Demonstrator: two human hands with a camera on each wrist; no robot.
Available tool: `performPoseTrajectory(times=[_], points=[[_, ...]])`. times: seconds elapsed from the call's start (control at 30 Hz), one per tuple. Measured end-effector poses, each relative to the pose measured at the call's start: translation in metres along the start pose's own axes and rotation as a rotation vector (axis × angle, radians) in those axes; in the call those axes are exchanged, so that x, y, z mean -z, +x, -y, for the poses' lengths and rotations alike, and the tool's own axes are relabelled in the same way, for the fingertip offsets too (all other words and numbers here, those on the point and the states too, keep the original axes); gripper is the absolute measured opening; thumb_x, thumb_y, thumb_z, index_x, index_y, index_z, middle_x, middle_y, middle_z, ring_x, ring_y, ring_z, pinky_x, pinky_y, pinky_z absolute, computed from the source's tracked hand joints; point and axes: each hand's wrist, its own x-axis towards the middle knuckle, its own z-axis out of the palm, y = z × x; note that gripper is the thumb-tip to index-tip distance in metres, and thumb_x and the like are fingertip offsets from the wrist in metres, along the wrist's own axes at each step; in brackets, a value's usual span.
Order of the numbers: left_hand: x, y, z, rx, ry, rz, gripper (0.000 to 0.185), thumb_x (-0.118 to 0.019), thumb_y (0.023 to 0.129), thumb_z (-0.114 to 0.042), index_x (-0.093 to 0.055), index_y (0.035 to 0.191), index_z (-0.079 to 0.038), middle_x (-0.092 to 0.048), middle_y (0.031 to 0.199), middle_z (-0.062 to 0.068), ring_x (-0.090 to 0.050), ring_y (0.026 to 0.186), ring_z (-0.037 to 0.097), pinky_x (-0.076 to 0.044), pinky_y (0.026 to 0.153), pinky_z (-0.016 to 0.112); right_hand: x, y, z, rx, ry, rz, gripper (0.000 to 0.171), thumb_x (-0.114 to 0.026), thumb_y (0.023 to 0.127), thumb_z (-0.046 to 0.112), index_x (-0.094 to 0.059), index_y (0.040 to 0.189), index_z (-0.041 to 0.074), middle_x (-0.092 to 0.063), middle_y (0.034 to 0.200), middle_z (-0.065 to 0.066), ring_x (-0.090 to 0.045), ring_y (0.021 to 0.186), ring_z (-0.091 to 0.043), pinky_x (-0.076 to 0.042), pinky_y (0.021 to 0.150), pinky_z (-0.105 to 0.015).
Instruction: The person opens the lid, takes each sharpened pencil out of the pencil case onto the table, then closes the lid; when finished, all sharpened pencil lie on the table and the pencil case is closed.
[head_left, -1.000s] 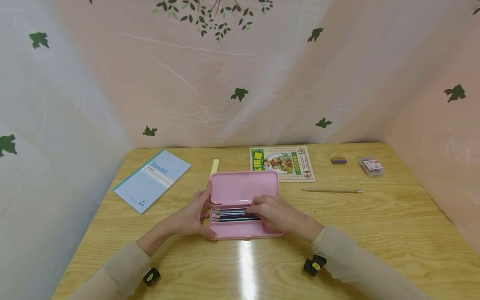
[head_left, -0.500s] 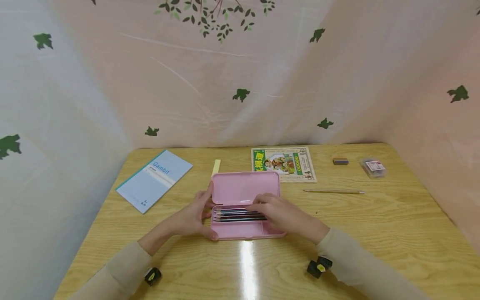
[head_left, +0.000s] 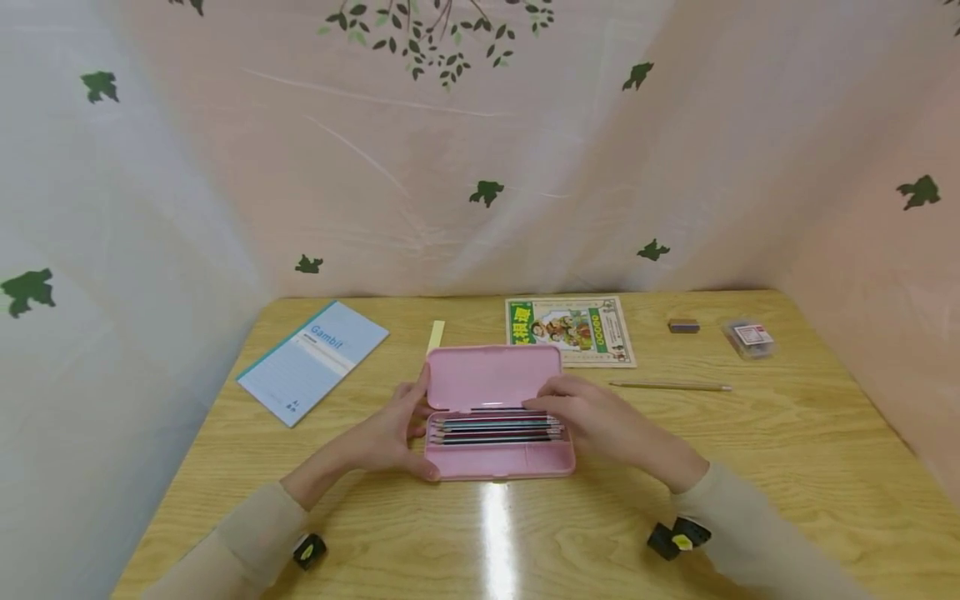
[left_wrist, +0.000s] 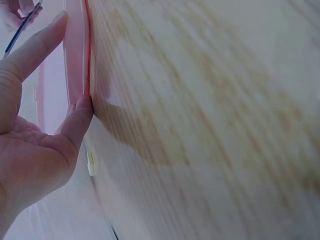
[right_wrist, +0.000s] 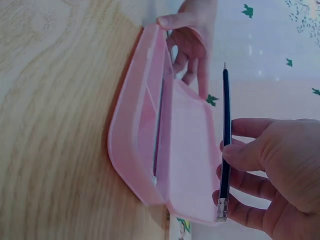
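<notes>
A pink pencil case (head_left: 477, 461) stands on the table with its lid (head_left: 491, 375) raised. Several pencils (head_left: 495, 434) lie side by side in its rear compartment; the front compartments show bare pink. At the case's left end, my left hand (head_left: 390, 429) holds it, thumb at the front corner and fingers spread toward the lid. My right hand (head_left: 592, 412) is over the case's right end. Between its thumb and fingers it pinches a dark pencil (right_wrist: 227, 105), point away from the palm, metal-capped end near the lower fingers.
Behind the case lie a yellow strip (head_left: 436, 335) and an illustrated booklet (head_left: 577, 331). A blue notebook (head_left: 315, 362) is at left. On the right are a loose pencil (head_left: 671, 386), an eraser (head_left: 683, 326) and a small clear box (head_left: 748, 339).
My right hand has drawn back rightward and up from among the pencils, uncovering their right ends, with one pencil in its fingers. My left hand has stayed at the case's left end.
</notes>
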Motion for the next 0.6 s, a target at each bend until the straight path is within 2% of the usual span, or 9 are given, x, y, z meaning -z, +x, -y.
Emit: performPoseTrajectory(times=[0.1, 0.23, 0.6], points=[[0.000, -0.001, 0.001, 0.002, 0.017, 0.001, 0.144, -0.096, 0.068, -0.018, 0.013, 0.162, -0.020, -0.022, 0.149, 0.018, -0.045, 0.135, 0.032, -0.045, 0.111, 0.041, 0.006, -0.008, -0.007, 0.025, -0.017, -0.052, 0.044, -0.073, 0.080, -0.018, -0.075, 0.117, 0.005, -0.067, 0.107, -0.008, -0.064, 0.096, -0.020, -0.060, 0.078, -0.033], [0.001, -0.002, 0.002, -0.018, -0.008, 0.009, 0.146, -0.096, 0.068, -0.014, 0.015, 0.162, -0.019, -0.021, 0.149, 0.020, -0.044, 0.136, 0.033, -0.044, 0.111, 0.040, 0.014, -0.021, -0.016, 0.029, -0.032, -0.085, 0.046, -0.073, 0.079, -0.020, -0.075, 0.117, 0.005, -0.068, 0.109, -0.009, -0.064, 0.095, -0.021, -0.061, 0.077, -0.034], [0.001, -0.001, 0.003, -0.029, -0.025, 0.002, 0.145, -0.096, 0.068, -0.013, 0.014, 0.162, -0.018, -0.018, 0.151, 0.022, -0.043, 0.137, 0.035, -0.043, 0.112, 0.042, 0.045, -0.064, -0.043, -0.074, -0.054, -0.083, 0.054, -0.074, 0.077, -0.021, -0.073, 0.122, 0.010, -0.066, 0.110, -0.004, -0.061, 0.094, -0.016, -0.058, 0.069, -0.029]])
